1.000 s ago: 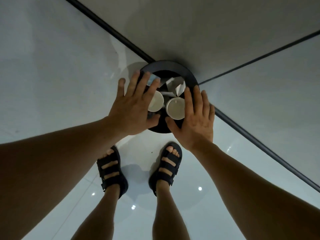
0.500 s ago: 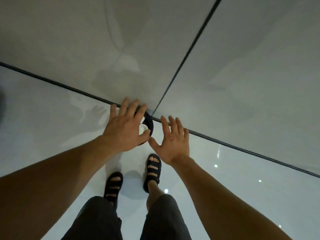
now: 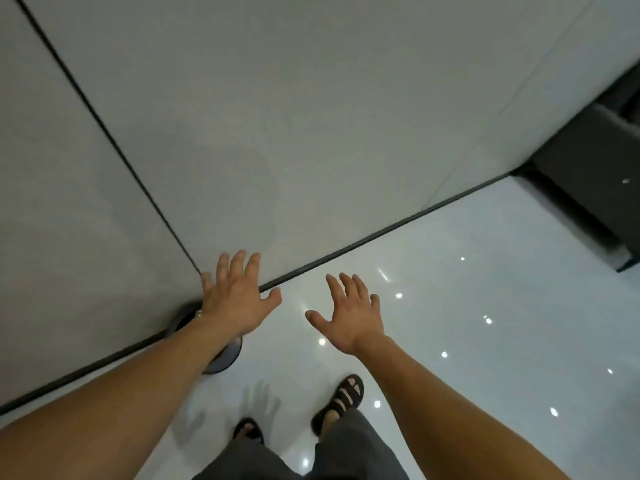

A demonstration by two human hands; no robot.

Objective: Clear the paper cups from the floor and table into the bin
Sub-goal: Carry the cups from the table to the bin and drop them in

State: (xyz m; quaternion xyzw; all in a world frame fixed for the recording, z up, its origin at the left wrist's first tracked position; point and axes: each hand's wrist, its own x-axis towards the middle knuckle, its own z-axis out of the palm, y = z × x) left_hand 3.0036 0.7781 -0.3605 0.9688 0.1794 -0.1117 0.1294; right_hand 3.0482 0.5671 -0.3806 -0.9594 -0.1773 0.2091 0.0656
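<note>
Head view: both hands are empty, fingers spread and straight. Of the two, the left hand [image 3: 239, 299] hangs over the far side of the bin [image 3: 225, 362], and its forearm crosses the bin's mouth and hides most of what is inside. The right hand [image 3: 349, 313] is out to the right of the bin, over bare glossy floor [image 3: 450, 306]. The bin stands against the dark skirting strip [image 3: 381, 233], just ahead and left of the sandalled feet [image 3: 341, 398]. No paper cups show plainly; a pale speck at the bin's far rim may be one, but it is too small to tell. Any cups left to clear probably lie outside the frame. The left forearm is close over a bin that looks light, so a careless swing could tip it and spill cups across the slick floor.
</note>
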